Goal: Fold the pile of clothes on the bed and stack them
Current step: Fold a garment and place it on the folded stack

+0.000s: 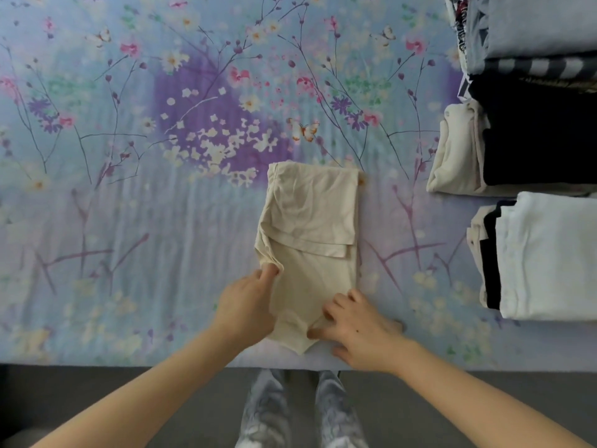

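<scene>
**Limp cream top, half folded, held at its near end**

The cream garment (310, 221) lies flat on the bed (129, 221), just toward six o'clock from the middle. It is doubled into a long narrow panel with a hem band crossing it. It looks like thin jersey: light, creased and without stiffness. I'd expect it to slump or slide open unless taken by its edges or corners.

The left hand (245, 305) pinches the bunched side edge at about eight o'clock of the cloth, fingers (268, 273) closed on the fabric. The right hand (358, 328) sits on the corner at five o'clock. Its fingers are curled and its thumb is tucked against the fold, gripping it as far as I can tell.

The sheet is smooth, printed with lilac and blue flowers. At three o'clock stand a thick white stack (549, 253) and a dark stack (533, 134) with a folded cream piece (455, 150) touching it. A pale blue stack (533, 24) sits at one o'clock.
</scene>
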`<act>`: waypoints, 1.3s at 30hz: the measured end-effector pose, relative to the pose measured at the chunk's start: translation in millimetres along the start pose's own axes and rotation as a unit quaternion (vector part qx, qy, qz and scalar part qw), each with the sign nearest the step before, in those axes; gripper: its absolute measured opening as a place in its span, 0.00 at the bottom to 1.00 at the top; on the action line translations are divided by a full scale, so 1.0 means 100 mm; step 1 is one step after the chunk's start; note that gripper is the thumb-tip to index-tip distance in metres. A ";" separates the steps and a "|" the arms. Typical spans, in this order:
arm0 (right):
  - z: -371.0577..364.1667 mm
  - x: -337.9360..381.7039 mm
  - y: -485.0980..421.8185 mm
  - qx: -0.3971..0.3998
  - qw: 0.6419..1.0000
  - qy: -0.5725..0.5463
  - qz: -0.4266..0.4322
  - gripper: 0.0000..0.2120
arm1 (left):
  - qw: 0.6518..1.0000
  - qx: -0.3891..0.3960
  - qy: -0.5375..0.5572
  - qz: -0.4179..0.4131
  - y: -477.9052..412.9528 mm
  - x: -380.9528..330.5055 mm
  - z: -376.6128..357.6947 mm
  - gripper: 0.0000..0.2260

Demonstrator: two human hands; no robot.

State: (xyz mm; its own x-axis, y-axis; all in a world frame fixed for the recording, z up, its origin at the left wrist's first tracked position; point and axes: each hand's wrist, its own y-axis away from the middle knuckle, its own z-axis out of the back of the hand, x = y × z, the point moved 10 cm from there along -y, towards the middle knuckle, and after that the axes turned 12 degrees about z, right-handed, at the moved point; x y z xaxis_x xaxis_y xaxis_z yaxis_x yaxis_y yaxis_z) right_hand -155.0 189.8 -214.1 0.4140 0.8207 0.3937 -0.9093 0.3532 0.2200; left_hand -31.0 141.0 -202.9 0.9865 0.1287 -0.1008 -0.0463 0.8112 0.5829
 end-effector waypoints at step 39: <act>0.42 -1.97 0.17 -0.399 0.615 -0.435 -0.523 0.16 | 0.854 -0.028 0.453 0.253 -1.34 0.34 0.45 0.21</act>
State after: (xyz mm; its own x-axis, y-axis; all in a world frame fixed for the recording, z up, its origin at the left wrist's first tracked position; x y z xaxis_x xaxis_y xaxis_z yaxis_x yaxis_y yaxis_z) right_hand -249.9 15.5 -250.6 0.3404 -0.4708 0.8139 0.2862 0.8764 0.3873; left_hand 15.8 11.5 -248.0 0.3125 0.8388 -0.4459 -0.4629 0.5444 0.6996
